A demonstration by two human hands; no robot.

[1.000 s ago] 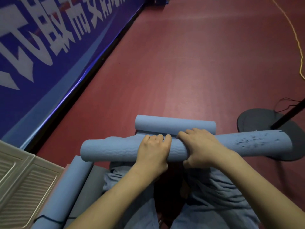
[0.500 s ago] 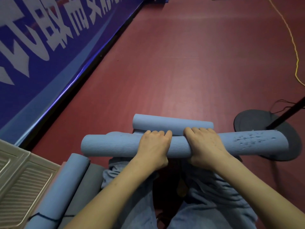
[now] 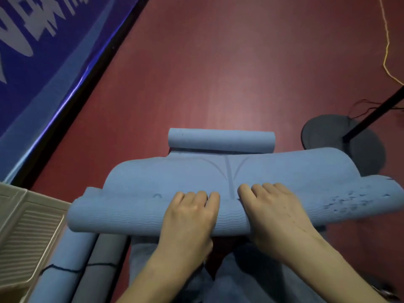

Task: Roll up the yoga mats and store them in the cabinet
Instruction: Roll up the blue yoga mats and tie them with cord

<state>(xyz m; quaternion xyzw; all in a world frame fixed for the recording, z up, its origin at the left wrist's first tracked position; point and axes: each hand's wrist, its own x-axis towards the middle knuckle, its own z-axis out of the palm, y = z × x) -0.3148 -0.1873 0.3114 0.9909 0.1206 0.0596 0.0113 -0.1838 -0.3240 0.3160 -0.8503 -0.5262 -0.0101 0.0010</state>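
blue yoga mat [image 3: 218, 182] over red floor [image 3: 218, 73] beside banner [image 3: 43, 51].

A blue yoga mat [image 3: 135, 213] lies crosswise at centre, its near end rolled, its far end [image 3: 220, 139] rolled at 12 o'clock.

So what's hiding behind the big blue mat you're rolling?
A smaller rolled blue mat lies on the red floor just behind the blue yoga mat. Its lower edge is covered.

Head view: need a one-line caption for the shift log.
Both hands, left hand and right hand, grip a half-rolled blue yoga mat above the red floor.
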